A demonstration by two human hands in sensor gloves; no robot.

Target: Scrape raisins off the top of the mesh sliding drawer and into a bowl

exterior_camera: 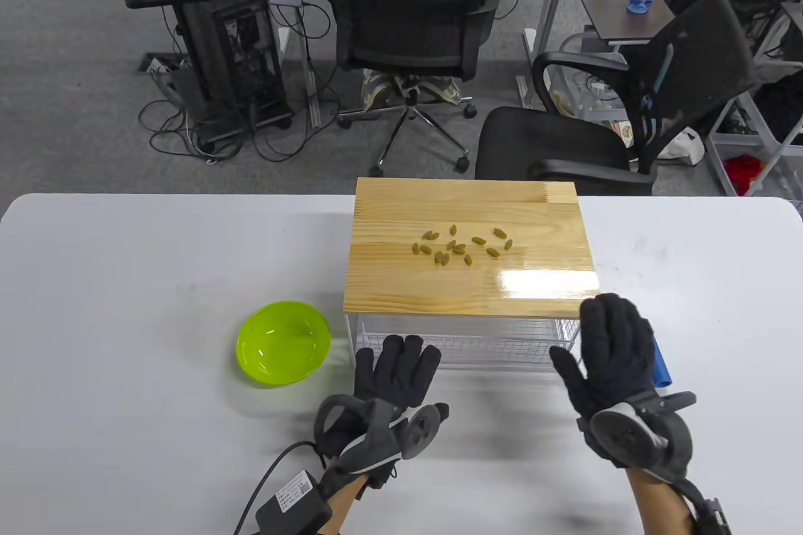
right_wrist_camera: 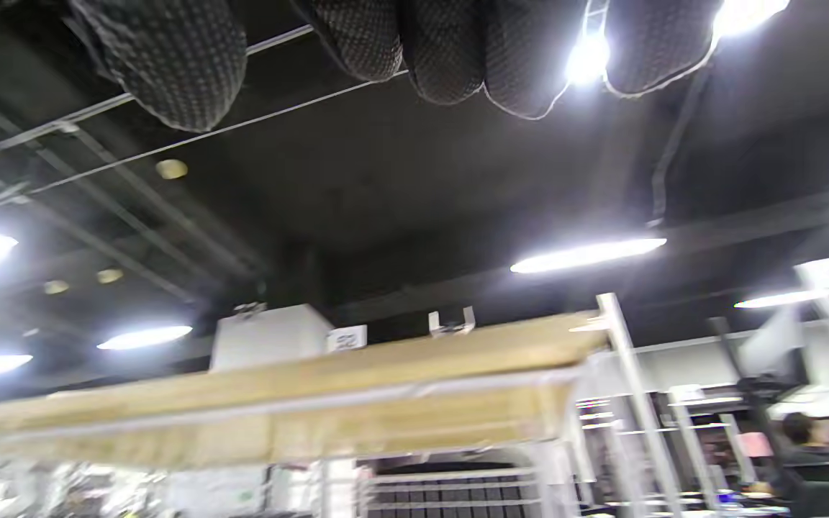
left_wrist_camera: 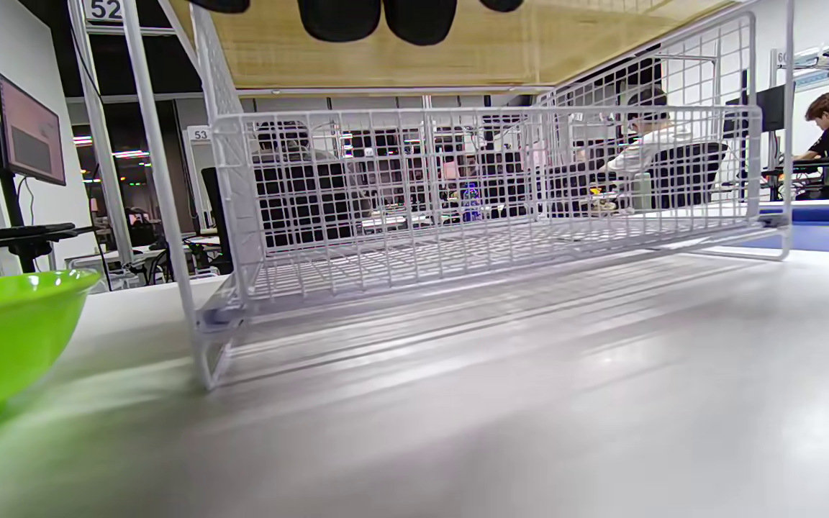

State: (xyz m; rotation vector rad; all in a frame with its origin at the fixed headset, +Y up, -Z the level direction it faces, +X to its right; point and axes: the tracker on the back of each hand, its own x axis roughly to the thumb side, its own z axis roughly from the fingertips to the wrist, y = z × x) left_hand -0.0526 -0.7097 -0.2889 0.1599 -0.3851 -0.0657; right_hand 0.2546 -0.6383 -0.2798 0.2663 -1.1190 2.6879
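Several greenish raisins [exterior_camera: 461, 244] lie scattered on the wooden top [exterior_camera: 470, 284] of the white mesh drawer [exterior_camera: 464, 344]. A lime green bowl [exterior_camera: 283, 342] stands empty on the white table, left of the drawer's front. My left hand [exterior_camera: 398, 365] lies low in front of the drawer, fingers straight, holding nothing. My right hand [exterior_camera: 611, 334] is raised at the top's front right corner, fingers straight and spread, also holding nothing. In the left wrist view the mesh drawer [left_wrist_camera: 486, 194] stands close ahead, the bowl [left_wrist_camera: 4, 338] is at the left and my fingertips [left_wrist_camera: 378, 18] hang at the top edge. The right wrist view is blurred and shows my fingertips [right_wrist_camera: 443, 50] above the wooden top [right_wrist_camera: 278, 403].
A blue object [exterior_camera: 662, 369] lies on the table right of the drawer, partly hidden by my right hand. Black office chairs [exterior_camera: 564, 146] stand behind the table's far edge. A cable and a small black box [exterior_camera: 292, 507] trail from my left wrist.
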